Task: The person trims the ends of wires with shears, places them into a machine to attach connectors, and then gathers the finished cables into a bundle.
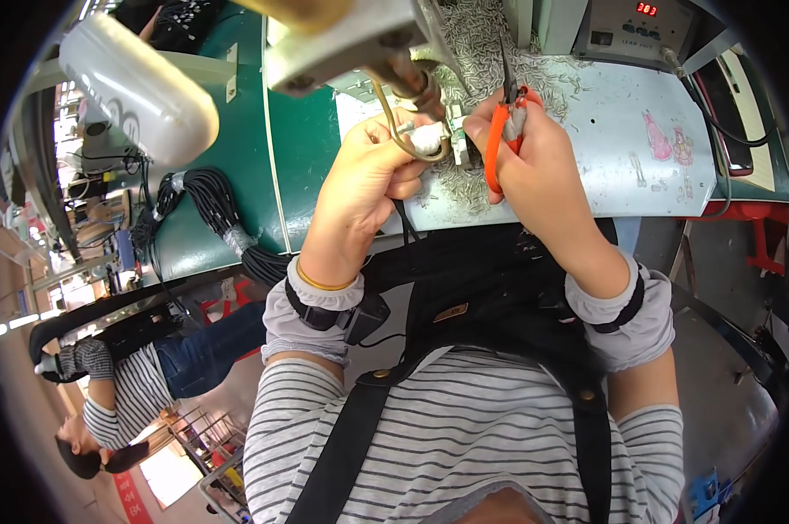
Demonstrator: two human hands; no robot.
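Observation:
My left hand [360, 175] is closed in a pinch under the machine head. A thin black cable [404, 220] hangs from its fingers, and a white piece [428, 138] sits at the thumb tip; whether that is a wrap or a part, I cannot tell. Just right of it is a small green-and-white part [459, 138], close to both hands' fingertips. My right hand [547, 162] is wrapped round orange-handled pliers [496, 153], their dark narrow jaws pointing away from me. Its thumb and forefinger reach toward the green-and-white part.
A metal machine head [351, 57] with a bent brass-coloured tube [384, 105] overhangs my left hand. Many small metal pins [547, 83] cover the pale work plate [613, 131]. Coiled black cables [207, 205] lie left, below a white lamp [137, 87]. A control box [639, 31] stands back right. Another person [141, 389] sits left.

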